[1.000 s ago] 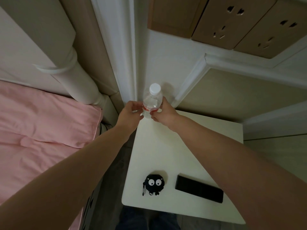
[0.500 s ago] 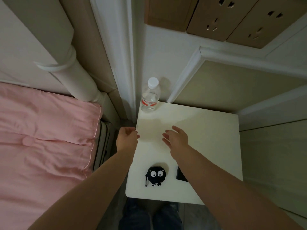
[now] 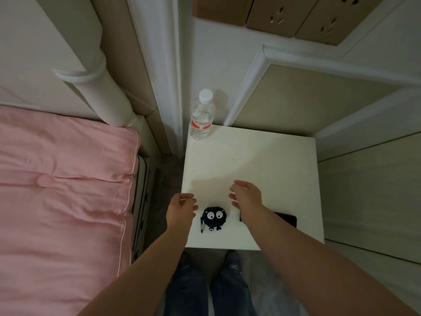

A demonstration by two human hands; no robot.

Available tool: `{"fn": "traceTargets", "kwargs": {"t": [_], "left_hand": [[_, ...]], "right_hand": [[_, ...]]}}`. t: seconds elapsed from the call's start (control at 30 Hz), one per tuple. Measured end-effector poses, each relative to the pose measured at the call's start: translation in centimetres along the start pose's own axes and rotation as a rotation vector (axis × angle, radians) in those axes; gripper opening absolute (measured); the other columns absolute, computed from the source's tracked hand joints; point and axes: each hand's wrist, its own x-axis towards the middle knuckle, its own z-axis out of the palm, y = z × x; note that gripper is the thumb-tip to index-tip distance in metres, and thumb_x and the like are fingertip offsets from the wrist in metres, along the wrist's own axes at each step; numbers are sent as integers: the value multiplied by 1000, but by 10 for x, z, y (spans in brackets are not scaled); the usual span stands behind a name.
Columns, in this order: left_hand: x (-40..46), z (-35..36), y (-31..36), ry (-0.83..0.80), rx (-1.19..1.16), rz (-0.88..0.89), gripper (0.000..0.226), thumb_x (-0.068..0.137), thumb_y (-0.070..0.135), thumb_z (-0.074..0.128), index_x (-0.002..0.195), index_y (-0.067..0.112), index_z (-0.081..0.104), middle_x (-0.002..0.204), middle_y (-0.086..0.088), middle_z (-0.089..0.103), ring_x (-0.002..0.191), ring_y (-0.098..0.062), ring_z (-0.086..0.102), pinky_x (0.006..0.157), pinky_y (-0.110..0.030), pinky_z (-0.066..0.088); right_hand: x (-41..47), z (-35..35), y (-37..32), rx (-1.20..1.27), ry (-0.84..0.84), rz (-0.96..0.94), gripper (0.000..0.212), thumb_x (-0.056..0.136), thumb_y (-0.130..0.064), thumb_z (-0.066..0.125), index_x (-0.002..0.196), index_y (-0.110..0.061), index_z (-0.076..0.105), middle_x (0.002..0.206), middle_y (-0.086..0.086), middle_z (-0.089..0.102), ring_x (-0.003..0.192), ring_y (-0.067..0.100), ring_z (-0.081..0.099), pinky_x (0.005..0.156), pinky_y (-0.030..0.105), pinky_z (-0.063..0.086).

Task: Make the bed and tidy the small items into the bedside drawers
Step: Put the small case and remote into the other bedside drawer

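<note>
A clear water bottle (image 3: 202,116) with a white cap and red label stands upright at the far left corner of the white bedside table (image 3: 262,160). A small black case with cartoon eyes (image 3: 214,217) lies near the table's front edge. Right of it lies a flat black device (image 3: 286,220), partly hidden under my right forearm. My left hand (image 3: 182,207) hovers just left of the black case, fingers loosely curled, holding nothing. My right hand (image 3: 246,196) hovers above and right of the case, fingers relaxed and empty.
The bed with a pink quilt (image 3: 63,190) lies to the left, its white bedpost (image 3: 102,87) at the headboard. A narrow gap separates bed and table. Brown wall sockets (image 3: 293,17) sit above. My legs in jeans (image 3: 207,286) stand before the table.
Both hands let go of the bottle, which now stands at the table's back corner. They have drawn back toward the front edge, either side of the black case.
</note>
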Motion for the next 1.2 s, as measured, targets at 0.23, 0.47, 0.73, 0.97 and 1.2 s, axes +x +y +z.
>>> {"fn": "traceTargets", "kwargs": {"t": [0.23, 0.47, 0.73, 0.97, 1.2], "left_hand": [[-25, 9, -29, -63, 37, -56, 15, 93, 4, 50, 98, 10, 63, 96, -10, 70, 88, -24, 69, 83, -40, 57], [-58, 16, -88, -44, 60, -77, 15, 94, 8, 50, 96, 10, 64, 94, -8, 70, 89, -23, 68, 81, -35, 56], [-91, 26, -157, -51, 207, -100, 19, 87, 11, 52, 81, 21, 67, 88, -10, 71, 96, -36, 67, 88, -53, 54], [-66, 34, -189, -187, 574, 103, 17, 94, 20, 50, 105, 24, 63, 104, 4, 65, 91, -16, 60, 79, -29, 47], [-24, 38, -204, -263, 811, 276, 34, 92, 17, 53, 125, 22, 58, 125, -2, 60, 110, -19, 57, 86, -20, 36]], "right_hand": [[-17, -25, 13, -298, -282, -55, 23, 85, -13, 68, 107, -18, 70, 104, 3, 72, 86, 14, 69, 77, 28, 52], [-22, -80, 62, -601, -481, -15, 20, 85, -22, 70, 101, -10, 70, 100, 4, 74, 89, 12, 69, 84, 30, 53], [-9, -148, 130, -726, -472, 0, 26, 89, -18, 64, 115, -14, 66, 113, 4, 67, 103, 16, 66, 86, 28, 51], [33, -146, 194, -948, -460, -187, 49, 89, -18, 64, 136, -25, 54, 134, 7, 53, 112, 19, 57, 82, 21, 44], [74, -116, 231, -1145, -461, -373, 69, 91, -19, 57, 153, -26, 27, 158, 9, 25, 141, 25, 33, 113, 29, 31]]}}
